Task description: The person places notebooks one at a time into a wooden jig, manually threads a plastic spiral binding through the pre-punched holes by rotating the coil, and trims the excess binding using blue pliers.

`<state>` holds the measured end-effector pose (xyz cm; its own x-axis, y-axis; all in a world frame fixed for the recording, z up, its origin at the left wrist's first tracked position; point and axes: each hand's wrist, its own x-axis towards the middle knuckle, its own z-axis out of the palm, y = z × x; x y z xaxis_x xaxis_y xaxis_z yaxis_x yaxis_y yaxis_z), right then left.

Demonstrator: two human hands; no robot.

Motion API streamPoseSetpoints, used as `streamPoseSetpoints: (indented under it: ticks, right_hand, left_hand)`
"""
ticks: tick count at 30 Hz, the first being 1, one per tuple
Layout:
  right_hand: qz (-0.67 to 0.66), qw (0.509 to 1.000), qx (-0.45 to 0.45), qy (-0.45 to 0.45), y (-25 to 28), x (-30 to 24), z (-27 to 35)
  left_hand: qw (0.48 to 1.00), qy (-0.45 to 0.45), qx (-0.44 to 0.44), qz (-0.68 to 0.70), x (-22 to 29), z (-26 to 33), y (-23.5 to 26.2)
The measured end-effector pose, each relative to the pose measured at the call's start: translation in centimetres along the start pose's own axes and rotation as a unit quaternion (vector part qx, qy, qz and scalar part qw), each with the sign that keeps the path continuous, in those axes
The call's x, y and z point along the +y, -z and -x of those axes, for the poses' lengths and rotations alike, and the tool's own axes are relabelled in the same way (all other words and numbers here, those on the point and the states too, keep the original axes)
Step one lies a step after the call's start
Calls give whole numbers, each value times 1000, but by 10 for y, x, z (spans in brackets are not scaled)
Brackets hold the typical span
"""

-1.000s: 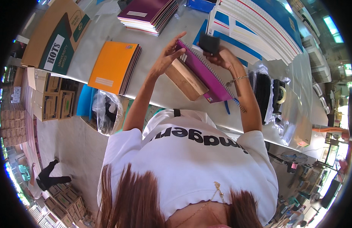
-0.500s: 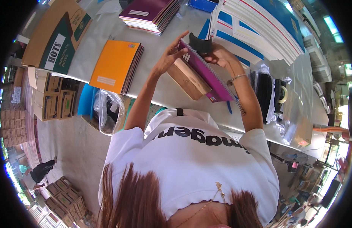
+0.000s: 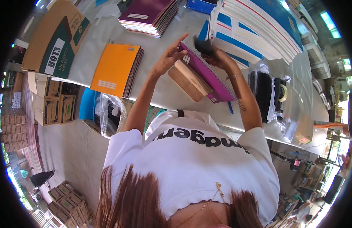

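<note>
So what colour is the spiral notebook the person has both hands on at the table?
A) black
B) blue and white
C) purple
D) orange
C: the spiral notebook touched by the left hand and the right hand has a purple cover. The orange notebooks lie untouched in a stack further to the left on the table.

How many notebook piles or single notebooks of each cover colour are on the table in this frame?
Orange stack: 1
Maroon stack: 1
Purple spiral notebook, touched by the left hand and right hand: 1
Blue and white fanned row: 1
Total: 4 colour groups; sheets within each stack are too fine to count.
</note>
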<state>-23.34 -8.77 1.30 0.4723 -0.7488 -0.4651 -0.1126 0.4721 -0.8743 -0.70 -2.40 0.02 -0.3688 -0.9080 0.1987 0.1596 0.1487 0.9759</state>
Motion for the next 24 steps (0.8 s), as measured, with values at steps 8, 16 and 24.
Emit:
streamPoseSetpoints:
  ticks: [8, 16, 24]
  right_hand:
    - [48, 998, 28, 39, -8, 13, 6]
    - [-12, 1000, -2, 22, -13, 5, 3]
    - [417, 790, 238, 380, 91, 128, 13]
  left_hand:
    - [1000, 2, -17, 5, -2, -4, 3]
    - [1000, 1, -27, -12, -5, -5, 11]
    - [987, -55, 144, -36, -31, -2, -17]
